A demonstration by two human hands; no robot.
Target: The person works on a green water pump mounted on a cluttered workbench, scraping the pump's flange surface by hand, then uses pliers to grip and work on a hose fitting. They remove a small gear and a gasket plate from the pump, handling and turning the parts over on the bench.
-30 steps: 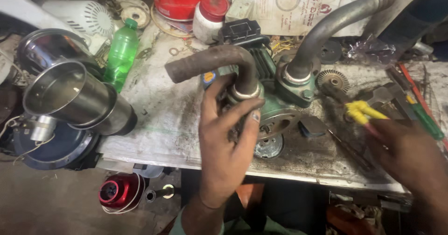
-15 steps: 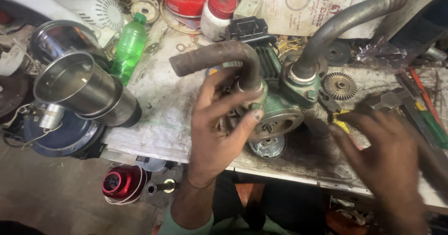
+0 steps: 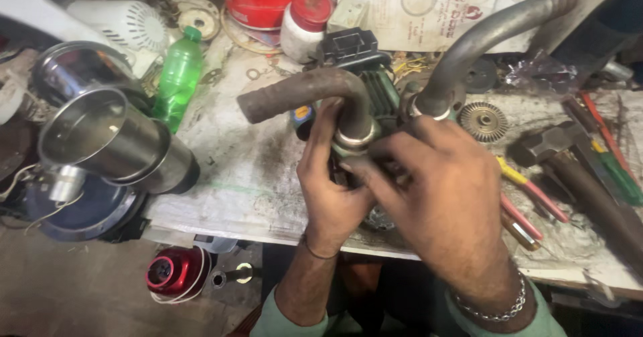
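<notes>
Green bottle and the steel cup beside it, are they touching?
Apart. The head view shows dark clutter between the green bottle and the steel cup.

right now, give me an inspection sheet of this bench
surface: worn, stained bench top, crowded at the back.
job's things: green pump body with two bent grey pipes; its lower part is hidden by the hands.
clutter: green bottle, steel cup, red-capped white jar, gear, hammer, pliers.
grippers: left hand and right hand both on the pump, fingers curled round it.
cables: thin wire on the blue part at left.
surroundings: red round part on the floor.
</notes>
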